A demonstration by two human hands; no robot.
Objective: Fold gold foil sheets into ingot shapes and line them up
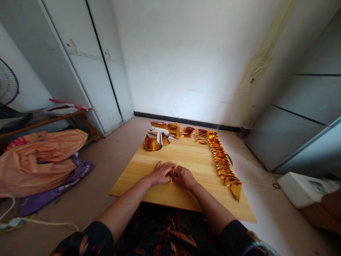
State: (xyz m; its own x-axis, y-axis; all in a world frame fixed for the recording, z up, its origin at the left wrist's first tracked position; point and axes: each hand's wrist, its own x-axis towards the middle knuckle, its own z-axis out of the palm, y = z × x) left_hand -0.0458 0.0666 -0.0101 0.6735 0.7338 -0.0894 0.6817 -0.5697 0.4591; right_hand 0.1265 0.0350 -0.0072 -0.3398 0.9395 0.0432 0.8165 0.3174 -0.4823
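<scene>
Near the front middle of the wooden board, my left hand [162, 173] and my right hand [184, 177] meet over a small piece of gold foil paper [171, 180]. Fingers of both hands are closed on it and cover most of it, so its shape is hard to make out. Along the board's right side runs a long row of folded gold foil pieces [222, 160], overlapping one another. Shorter groups of folded foil pieces [201, 136] lie at the back. A curled stack of gold foil sheets [153, 143] rests at the back left.
The wooden board [141, 170] stands before me, with a white roll [159, 130] and more foil sheets [173, 128] at its far edge. Orange cloth or plastic [45, 149] and a purple bag [58, 185] lie left. A white box [303, 188] and grey fridge-like cabinet [293, 117] stand right.
</scene>
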